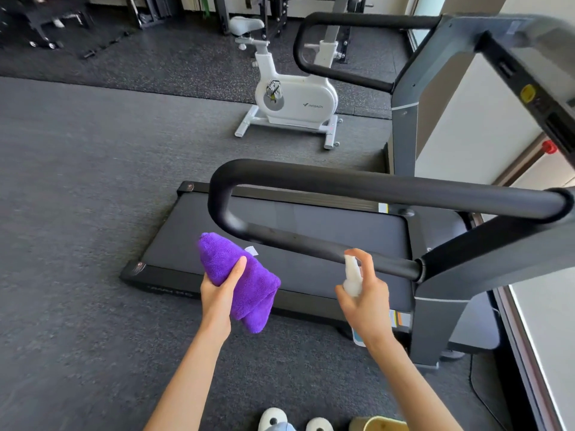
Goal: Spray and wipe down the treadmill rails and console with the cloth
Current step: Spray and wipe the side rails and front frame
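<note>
Head view. Slippers (295, 421) sit at the bottom edge of frame, white toes on the grey carpet (77, 213); a yellow object (379, 424) is cut off just right of them.

Left hand (217, 293): fingers and thumb curled round a folded purple cloth (239, 278), held in the air over the near side edge of the treadmill deck (311, 244). A small white tag shows at the cloth's upper right.

Right hand (367, 303): wrapped round a small white spray bottle (353, 278), one finger on top of the nozzle. Nozzle is just beside the lower bar of the near rail (373, 188); whether it touches, cannot tell.

Near rail is a black padded loop: upper bar, rounded bend at left, lower bar running back to the grey upright (435, 321) on the right. Cloth sits just below the bend. Far rail (342, 45) loops the same way, well apart, across the deck.

Console (535, 73) at upper right, blurred, partly out of frame; red tab (549, 146) below it.

Open carpet lies to the left of the deck. White exercise bike (292, 98) stands beyond the far deck edge.
</note>
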